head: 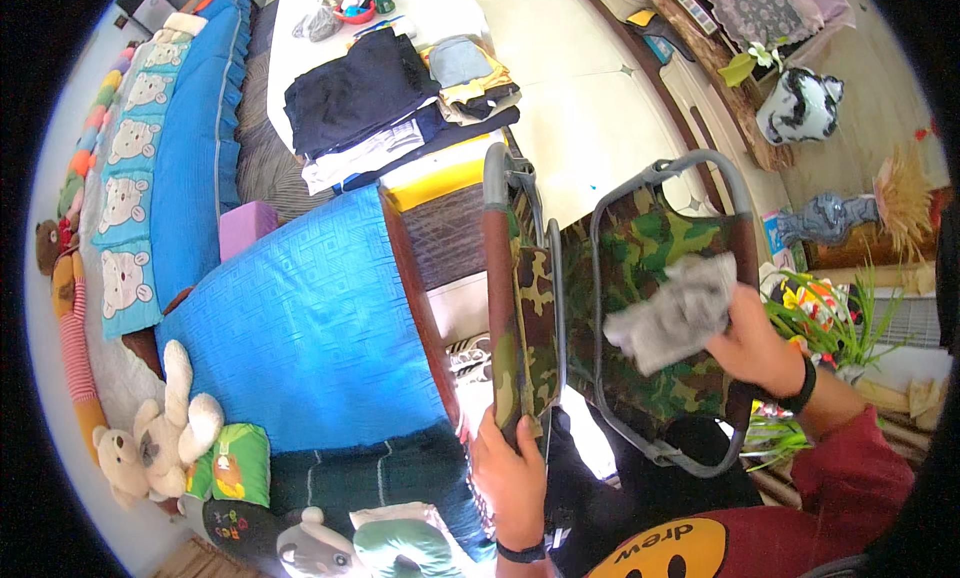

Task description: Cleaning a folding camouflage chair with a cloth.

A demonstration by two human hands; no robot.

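Observation:
In front of me stands a folding chair with a grey metal tube frame and camouflage fabric. My left hand grips the lower end of the chair's left padded tube, fingers wrapped around it. A crumpled grey cloth is held in my right hand, over the fabric panel on the right; the cloth is blurred, and I cannot tell whether it touches the panel. The chair's lower parts are partly hidden in dark shadow.
Left of the chair is a blue-covered seat with plush toys and cushions. Beyond it, folded clothes lie stacked on a white table. Shoes sit on the floor. Right are potted plants and a black-and-white vase.

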